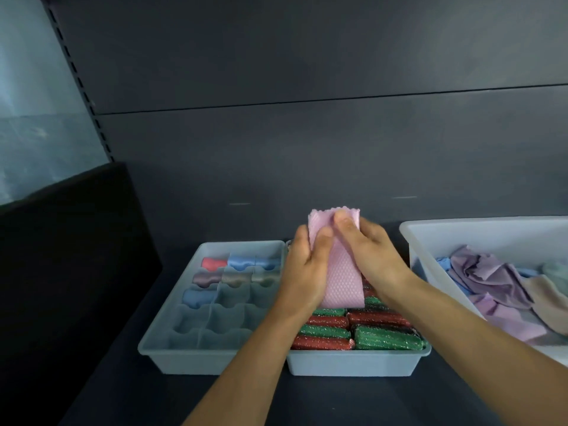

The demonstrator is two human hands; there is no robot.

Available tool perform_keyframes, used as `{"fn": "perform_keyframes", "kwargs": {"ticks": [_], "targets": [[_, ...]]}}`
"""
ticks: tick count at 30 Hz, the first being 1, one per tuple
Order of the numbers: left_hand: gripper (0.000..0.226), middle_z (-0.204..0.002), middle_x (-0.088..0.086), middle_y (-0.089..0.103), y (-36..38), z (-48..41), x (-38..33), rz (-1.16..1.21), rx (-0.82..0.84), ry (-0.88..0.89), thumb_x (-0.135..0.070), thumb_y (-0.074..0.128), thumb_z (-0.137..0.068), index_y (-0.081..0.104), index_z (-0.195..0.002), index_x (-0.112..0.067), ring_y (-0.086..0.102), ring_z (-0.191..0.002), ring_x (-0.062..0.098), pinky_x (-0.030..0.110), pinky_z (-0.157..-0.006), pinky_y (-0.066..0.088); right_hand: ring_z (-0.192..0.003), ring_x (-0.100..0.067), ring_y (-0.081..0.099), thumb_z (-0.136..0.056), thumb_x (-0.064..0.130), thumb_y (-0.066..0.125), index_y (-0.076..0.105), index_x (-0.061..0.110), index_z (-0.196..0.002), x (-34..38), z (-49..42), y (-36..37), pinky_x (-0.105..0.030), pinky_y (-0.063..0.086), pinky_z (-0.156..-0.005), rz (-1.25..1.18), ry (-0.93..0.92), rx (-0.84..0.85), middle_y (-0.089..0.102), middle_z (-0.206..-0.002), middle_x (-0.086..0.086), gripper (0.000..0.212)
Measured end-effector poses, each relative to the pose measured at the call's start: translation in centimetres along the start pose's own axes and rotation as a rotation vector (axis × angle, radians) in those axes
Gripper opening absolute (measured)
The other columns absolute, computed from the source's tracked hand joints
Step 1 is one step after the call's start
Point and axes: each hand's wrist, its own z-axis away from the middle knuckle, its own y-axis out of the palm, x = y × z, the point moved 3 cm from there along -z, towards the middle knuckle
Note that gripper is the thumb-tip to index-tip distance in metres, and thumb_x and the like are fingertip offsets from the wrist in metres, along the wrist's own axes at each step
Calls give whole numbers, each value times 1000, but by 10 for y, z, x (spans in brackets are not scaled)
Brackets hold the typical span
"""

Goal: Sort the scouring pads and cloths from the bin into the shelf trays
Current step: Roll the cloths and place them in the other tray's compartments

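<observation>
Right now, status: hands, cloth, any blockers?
Left hand and right hand both grip the pink cloth, folded narrow, above the scouring-pad tray. Divided tray beside it: front cells empty. Nothing blocking.

Hidden behind the gripped pink cloth (342, 272), the left hand (302, 272) and the right hand (372, 250): far rows of scouring pads (384, 336) and the back wall of their tray (353, 364). Tucked out of sight behind the cloth: the left fingers. Right of the grip, cropped by the frame edge: white bin (461, 235) and heap of cloths (485, 272).
</observation>
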Motion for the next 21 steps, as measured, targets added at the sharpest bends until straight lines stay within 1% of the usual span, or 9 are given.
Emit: {"fn": "perform_keyframes", "kwargs": {"ticks": [2,5,8,12,14,16,18,19,21], "targets": [[19,-98,4,65,-6,0,2,38,-65,45,-36,46,-102,56,-106,-20,65,-85,11,30,-73,55,-71,-27,61,-92,45,56,63,9,-104,-1,1,1,-40,52,-58,-4,36,66,68,-86,-14,39],[13,-94,6,64,-16,-1,5,101,-73,21,-26,48,-102,56,-103,-15,63,-84,19,36,-73,52,-51,-24,43,-91,13,59,61,8,-96,-3,2,-3,-28,32,-44,-55,17,125,56,-72,-17,7],[11,-96,4,67,-25,-3,3,217,68,-32,-15,52,-99,62,-101,-19,62,-91,25,41,-78,49,-62,-25,43,-89,2,57,67,16,-89,-3,2,-3,-25,33,-47,-224,-2,122,58,-78,-12,18],[40,-95,4,72,-42,-2,-1,316,124,-52,3,44,-94,73,-78,-20,64,-92,20,33,-80,49,-79,-26,50,-90,-1,54,72,20,-76,-4,0,4,-30,36,-61,-241,-25,148,67,-90,-12,31],[41,-99,5,72,-47,0,1,403,126,-130,-4,38,-96,74,-95,-22,64,-92,20,34,-79,49,-79,-24,53,-91,-3,51,72,21,-74,-3,0,7,-33,38,-65,-142,-95,136,69,-85,-4,37],[39,-108,7,70,-52,0,8,444,146,-289,-37,35,-100,64,-122,-24,64,-95,23,39,-80,50,-78,-15,58,-93,-6,48,72,20,-74,0,0,9,-25,44,-68,17,-209,106,69,-81,3,40],[70,-113,11,70,-57,2,14,371,220,-424,-67,35,-87,60,-128,-17,68,-101,29,43,-78,55,-78,-6,59,-93,-10,45,72,20,-75,2,0,14,-17,44,-69,168,-292,100,69,-82,8,44],[72,-114,13,71,-59,4,16,316,271,-438,-68,41,-82,61,-125,-14,69,-101,30,42,-75,57,-78,-6,59,-92,-12,43,72,20,-76,3,0,17,-16,44,-68,219,-327,109,69,-82,8,45],[49,-113,16,70,-65,4,18,237,277,-401,-45,57,-87,64,-119,-9,70,-96,25,35,-71,60,-81,-9,61,-88,-17,42,72,16,-78,2,1,25,-18,46,-72,258,-374,127,68,-84,5,46]]}}
